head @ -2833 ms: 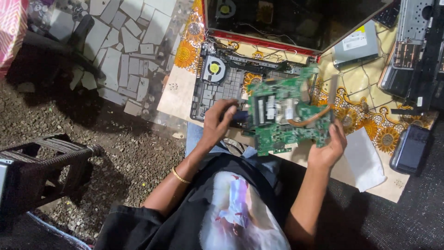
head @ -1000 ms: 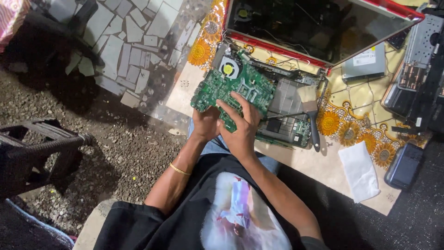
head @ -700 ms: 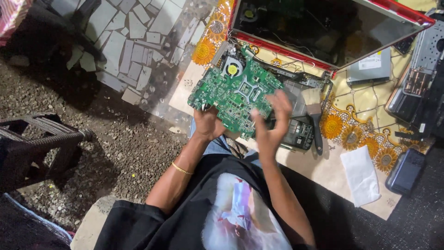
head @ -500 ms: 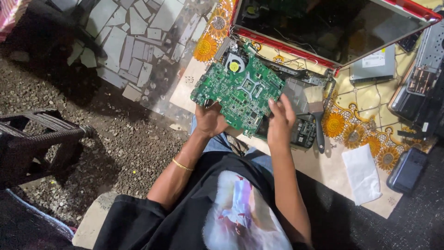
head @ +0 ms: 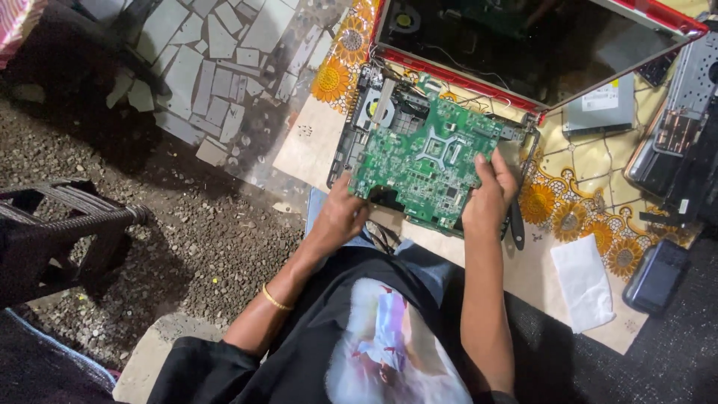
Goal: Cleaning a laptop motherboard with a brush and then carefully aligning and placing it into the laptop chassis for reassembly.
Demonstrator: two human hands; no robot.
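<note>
A green laptop motherboard point(head: 425, 168) lies over the open grey laptop base point(head: 351, 142), with a fan at its far left corner. My left hand point(head: 340, 217) grips the board's near left edge. My right hand point(head: 490, 191) holds its right edge, fingers curled over the top. Beyond the board, the laptop's dark screen in a red frame point(head: 535, 45) lies flat on the yellow flowered cloth point(head: 568, 187).
A black screwdriver point(head: 516, 224) lies just right of my right hand. A white folded paper point(head: 587, 280), a dark battery pack point(head: 657, 275), a silver drive point(head: 609, 108) and a black keyboard part point(head: 677, 142) lie to the right. A dark stool point(head: 52, 224) stands on gravel at left.
The motherboard was turned over from held near my chest and carried forward onto the laptop base. My right hand shifted from the board's middle to its right edge.
</note>
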